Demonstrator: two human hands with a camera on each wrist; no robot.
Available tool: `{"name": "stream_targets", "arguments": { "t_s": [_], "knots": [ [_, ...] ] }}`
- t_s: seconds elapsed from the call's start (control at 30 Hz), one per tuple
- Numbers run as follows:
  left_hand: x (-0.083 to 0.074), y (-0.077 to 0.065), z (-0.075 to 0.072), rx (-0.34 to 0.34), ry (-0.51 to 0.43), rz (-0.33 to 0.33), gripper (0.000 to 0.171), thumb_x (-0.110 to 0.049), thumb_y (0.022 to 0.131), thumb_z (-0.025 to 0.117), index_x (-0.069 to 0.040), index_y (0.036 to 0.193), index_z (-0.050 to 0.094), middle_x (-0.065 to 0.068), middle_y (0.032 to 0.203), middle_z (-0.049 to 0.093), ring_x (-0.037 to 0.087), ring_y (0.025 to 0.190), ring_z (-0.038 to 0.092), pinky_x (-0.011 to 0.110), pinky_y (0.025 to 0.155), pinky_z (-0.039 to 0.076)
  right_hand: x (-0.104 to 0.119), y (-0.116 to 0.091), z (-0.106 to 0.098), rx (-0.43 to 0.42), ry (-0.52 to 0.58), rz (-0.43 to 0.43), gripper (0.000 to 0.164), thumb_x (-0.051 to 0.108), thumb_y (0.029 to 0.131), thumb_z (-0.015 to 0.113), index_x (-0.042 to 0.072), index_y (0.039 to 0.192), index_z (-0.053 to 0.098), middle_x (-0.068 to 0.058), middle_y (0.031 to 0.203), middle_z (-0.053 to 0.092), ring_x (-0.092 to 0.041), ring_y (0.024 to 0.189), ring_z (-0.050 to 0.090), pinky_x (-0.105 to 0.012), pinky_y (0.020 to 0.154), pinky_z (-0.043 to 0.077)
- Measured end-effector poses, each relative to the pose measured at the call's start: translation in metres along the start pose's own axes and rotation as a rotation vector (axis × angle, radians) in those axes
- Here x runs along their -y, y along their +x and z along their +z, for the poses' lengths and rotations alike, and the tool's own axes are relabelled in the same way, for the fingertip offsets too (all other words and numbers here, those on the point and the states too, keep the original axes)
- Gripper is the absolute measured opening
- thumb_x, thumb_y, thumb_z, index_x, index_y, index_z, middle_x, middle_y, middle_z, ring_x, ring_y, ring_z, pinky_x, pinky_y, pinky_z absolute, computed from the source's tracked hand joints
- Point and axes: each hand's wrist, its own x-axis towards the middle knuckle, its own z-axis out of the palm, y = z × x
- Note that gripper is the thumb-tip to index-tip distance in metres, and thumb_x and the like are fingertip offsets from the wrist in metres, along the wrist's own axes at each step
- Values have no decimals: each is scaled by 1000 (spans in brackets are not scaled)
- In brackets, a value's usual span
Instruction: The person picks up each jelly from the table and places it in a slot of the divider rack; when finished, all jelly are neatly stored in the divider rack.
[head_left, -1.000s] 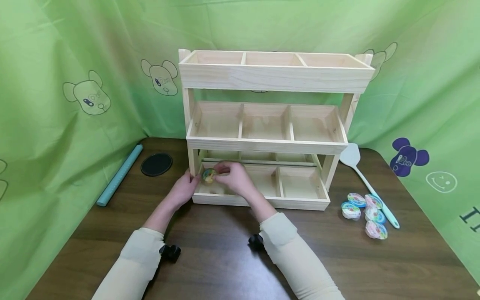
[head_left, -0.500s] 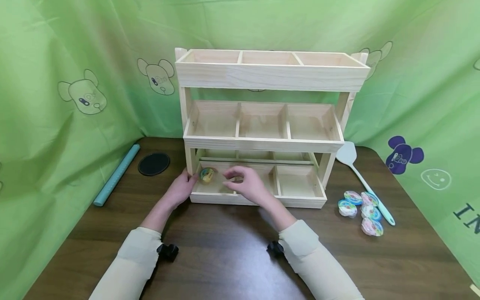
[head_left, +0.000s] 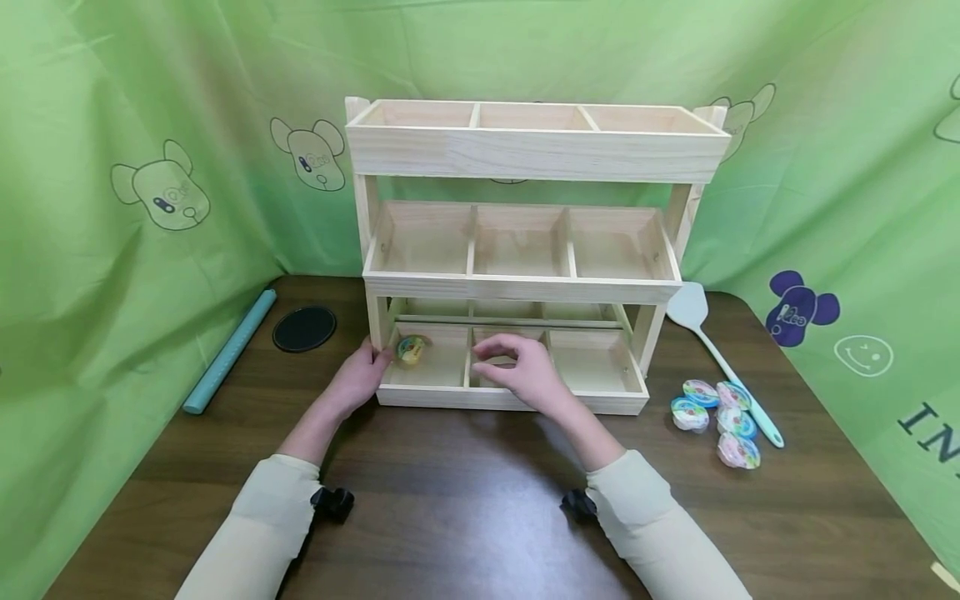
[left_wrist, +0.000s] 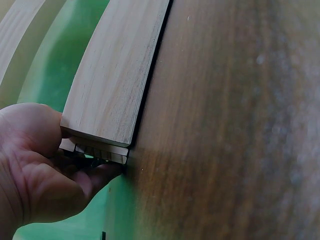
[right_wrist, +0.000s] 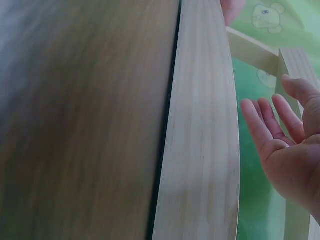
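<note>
A three-tier wooden shelf (head_left: 517,288) with divided trays stands on the table. My left hand (head_left: 356,377) grips the left end of its bottom tray; in the left wrist view the thumb lies at the front board (left_wrist: 112,85) and the other fingers go behind the tray's end. A small round cup with a patterned lid and yellowish contents (head_left: 410,350) rests in the bottom tray's left compartment, by the left wall. My right hand (head_left: 525,372) hovers over the middle compartment of that tray, fingers loosely bent, holding nothing; the right wrist view shows its fingers apart.
Several small cups with colourful lids (head_left: 737,422) lie to the right of the shelf, beside a pale blue spatula (head_left: 723,362). At the left are a black round disc (head_left: 304,328) and a blue stick (head_left: 231,350). Green cloth (head_left: 225,75) hangs behind.
My right hand has let go of the small cup, leaving it in the left compartment, and has drawn back to the right. The left hand keeps its grip on the shelf.
</note>
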Motion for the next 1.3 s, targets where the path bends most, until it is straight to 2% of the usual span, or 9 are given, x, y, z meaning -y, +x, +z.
{"name": "stream_targets", "arguments": {
  "t_s": [0.27,0.53,0.63,0.83,1.03,1.3],
  "knots": [
    [0,1,2,3,12,0,55,-24,111,37,8,153,24,36,148,41,45,139,37,58,114,29,2,-10,-14,-7,23,56,30,4,89,77,-6,116,69,-21,118,69,-34,111,66,-40,90,55],
    [0,2,2,-1,10,1,55,-24,111,37,8,153,24,35,149,39,45,140,37,57,114,28,24,-22,-31,-24,6,66,26,-4,89,73,-13,112,67,-27,114,68,-40,109,66,-49,92,53],
    [-1,2,2,-3,8,0,55,-24,111,37,8,153,24,35,149,39,44,140,37,56,115,29,13,-23,-36,-39,10,63,26,-3,89,74,-12,113,67,-26,114,69,-40,110,65,-50,92,53],
    [0,1,0,-2,9,-7,54,-24,111,36,8,153,24,35,149,39,43,140,36,56,115,28,-8,-26,-48,-67,-16,61,29,7,90,78,-5,115,70,-17,115,71,-31,109,66,-37,89,55],
    [-1,0,-1,1,8,-3,54,-23,111,36,8,153,24,35,150,38,44,141,35,57,115,27,-11,-30,-60,-83,-27,49,29,12,90,78,-3,113,71,-17,113,72,-29,110,67,-48,93,52],
    [-4,-2,-1,-1,19,-3,54,-23,111,36,9,153,24,36,149,39,44,140,37,56,115,28,-11,-38,-77,-103,-78,67,27,12,90,79,-2,112,72,-13,113,73,-29,112,65,-52,96,49]
  ]
}}
